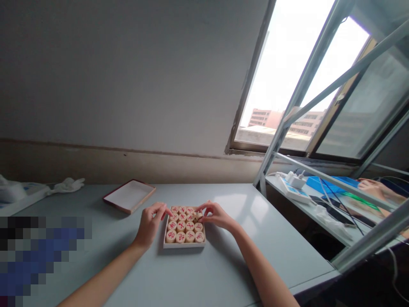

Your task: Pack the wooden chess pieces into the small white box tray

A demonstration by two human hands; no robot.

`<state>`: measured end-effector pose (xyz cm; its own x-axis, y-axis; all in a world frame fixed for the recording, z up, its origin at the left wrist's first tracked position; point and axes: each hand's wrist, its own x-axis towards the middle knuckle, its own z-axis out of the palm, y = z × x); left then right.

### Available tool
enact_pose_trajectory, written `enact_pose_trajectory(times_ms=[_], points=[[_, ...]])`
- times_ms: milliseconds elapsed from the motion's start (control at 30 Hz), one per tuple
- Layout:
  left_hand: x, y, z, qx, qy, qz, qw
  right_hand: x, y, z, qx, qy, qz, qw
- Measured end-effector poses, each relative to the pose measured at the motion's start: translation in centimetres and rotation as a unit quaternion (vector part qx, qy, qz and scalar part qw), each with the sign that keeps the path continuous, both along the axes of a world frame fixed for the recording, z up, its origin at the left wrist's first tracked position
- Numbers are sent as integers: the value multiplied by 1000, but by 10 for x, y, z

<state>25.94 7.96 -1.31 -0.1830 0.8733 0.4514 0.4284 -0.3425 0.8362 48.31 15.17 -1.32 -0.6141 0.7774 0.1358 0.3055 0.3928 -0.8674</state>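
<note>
A shallow white box point(184, 246) on the table holds rows of round, pale wooden Chinese chess pieces point(180, 237) with red characters on top. At its upper right, my right hand point(215, 214) has thumb and fingers closed around one tilted chess piece point(197, 216) over the second row. My left hand point(151, 221) is at the box's upper left, fingers drawn together, with a fingertip at the pieces along that edge. Whether anything is between its fingers is hidden. Behind the left hand lies the box lid point(130, 195), white inside with a dark red edge.
The grey table point(143, 273) meets the wall at the back. A metal frame point(298, 98) rises on the right. Beyond it, another person's hands point(373, 187) are near a blue tray point(332, 184) and a power strip point(294, 189). White gloves point(68, 186) lie back left.
</note>
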Motion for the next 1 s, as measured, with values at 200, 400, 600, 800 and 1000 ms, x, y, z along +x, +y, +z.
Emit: enact_pose_trajectory(times_ms=[200,400,600,800,1000], points=[[-4,8,-4,-10,57,43,997,9,5,5,-70,65,-45,994],[-13,33,-33,-52,116,88,988,27,15,-2,-50,-76,-92,992],[-15,36,-42,-74,158,43,984,13,2,0,146,-180,-194,953],[-15,34,-40,-65,153,39,985,6,-8,16,133,-140,25,981],[-13,33,-37,-56,154,53,985,4,-10,17,135,-137,56,980]])
